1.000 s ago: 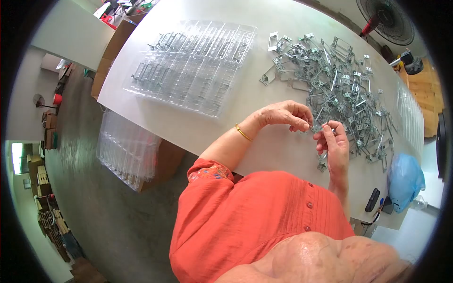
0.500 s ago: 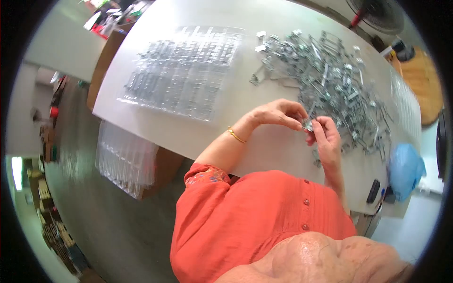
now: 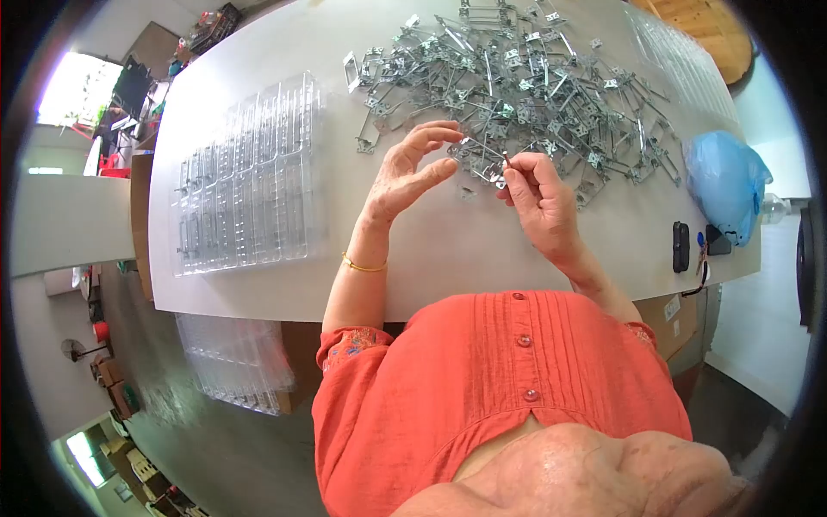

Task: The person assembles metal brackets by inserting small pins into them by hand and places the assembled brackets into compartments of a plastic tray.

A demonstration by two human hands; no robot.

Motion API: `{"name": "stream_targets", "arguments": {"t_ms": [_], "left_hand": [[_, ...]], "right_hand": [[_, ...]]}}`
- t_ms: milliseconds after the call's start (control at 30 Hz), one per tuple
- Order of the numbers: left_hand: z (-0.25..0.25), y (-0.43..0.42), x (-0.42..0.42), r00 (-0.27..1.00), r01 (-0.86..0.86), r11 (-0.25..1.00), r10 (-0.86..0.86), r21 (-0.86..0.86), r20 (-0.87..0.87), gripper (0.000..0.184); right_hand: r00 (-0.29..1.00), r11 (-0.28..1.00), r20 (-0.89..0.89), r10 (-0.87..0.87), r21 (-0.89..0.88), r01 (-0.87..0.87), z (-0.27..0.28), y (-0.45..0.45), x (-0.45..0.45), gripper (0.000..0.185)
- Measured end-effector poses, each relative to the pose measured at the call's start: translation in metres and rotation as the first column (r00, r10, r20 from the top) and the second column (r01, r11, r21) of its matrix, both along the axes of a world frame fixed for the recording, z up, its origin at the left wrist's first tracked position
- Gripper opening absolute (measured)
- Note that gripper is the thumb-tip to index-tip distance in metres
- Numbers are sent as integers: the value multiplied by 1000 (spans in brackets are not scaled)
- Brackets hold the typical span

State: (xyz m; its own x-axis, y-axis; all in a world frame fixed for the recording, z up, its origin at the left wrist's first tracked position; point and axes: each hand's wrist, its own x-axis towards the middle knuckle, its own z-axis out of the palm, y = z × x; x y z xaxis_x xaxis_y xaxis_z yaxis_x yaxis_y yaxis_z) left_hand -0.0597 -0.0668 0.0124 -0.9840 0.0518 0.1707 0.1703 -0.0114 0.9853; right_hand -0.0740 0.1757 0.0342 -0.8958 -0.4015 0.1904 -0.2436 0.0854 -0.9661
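My left hand (image 3: 413, 171), with a thin gold bracelet on its wrist, is held over the table with thumb and fingers apart and nothing between them. To its right, my right hand (image 3: 544, 202) pinches a small metal bracket (image 3: 493, 175) between thumb and forefinger. Just beyond both hands lies a tangled pile of silvery metal brackets (image 3: 525, 86). On the left of the table, a clear plastic tray (image 3: 245, 177) holds rows of similar metal parts in its compartments.
More clear trays (image 3: 680, 65) lie at the table's (image 3: 362, 289) far right. A blue plastic bag (image 3: 728, 185), a black case (image 3: 680, 247) and a small tool (image 3: 702, 250) are at the right. Stacked clear trays (image 3: 233, 358) sit below the table's left front edge.
The view has turned, and the pile and filled tray appear shifted. My left hand has drawn away from my right, its fingers spreading. My right hand still pinches a small metal part.
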Motion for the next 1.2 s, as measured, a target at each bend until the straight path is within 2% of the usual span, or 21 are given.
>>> {"name": "stream_targets", "arguments": {"t_ms": [100, 200, 300, 400, 533, 633, 800, 933, 1200], "left_hand": [[5, 3, -1, 995, -97, 985, 94, -142, -29, 36], [19, 9, 5, 996, -91, 949, 95, -303, -2, 32], [32, 22, 13, 983, -173, 890, 129, -422, -130, 30], [34, 29, 18, 957, -288, 827, 226, -482, -184, 27], [35, 38, 28, 896, -441, 684, 294, -581, -333, 21], [37, 47, 37, 954, -296, 827, 232, -477, -189, 15], [39, 57, 48, 950, -307, 894, 268, -326, -160, 14], [38, 54, 56, 969, -246, 881, 228, -404, -91, 18], [31, 42, 66, 954, -298, 802, 236, -517, -183, 13]], "right_hand": [[986, 999, -167, -10, 38, 17, -4, -1, 0, 11], [959, 997, -283, -15, 68, 35, -7, 0, -1, 11], [924, 993, -382, -20, 101, 63, -5, 3, -2, 12], [925, 995, -379, -23, 78, 57, -7, 3, -3, 14], [903, 995, -429, -41, 64, 76, -14, 2, -1, 15], [904, 996, -428, -14, 78, 53, -14, 0, 0, 16], [895, 996, -446, 20, 90, 23, -16, -6, 5, 17], [882, 994, -468, 52, 109, -1, -14, -10, 10, 16], [926, 987, -349, 143, 120, -107, -19, -19, 19, 14]]}}
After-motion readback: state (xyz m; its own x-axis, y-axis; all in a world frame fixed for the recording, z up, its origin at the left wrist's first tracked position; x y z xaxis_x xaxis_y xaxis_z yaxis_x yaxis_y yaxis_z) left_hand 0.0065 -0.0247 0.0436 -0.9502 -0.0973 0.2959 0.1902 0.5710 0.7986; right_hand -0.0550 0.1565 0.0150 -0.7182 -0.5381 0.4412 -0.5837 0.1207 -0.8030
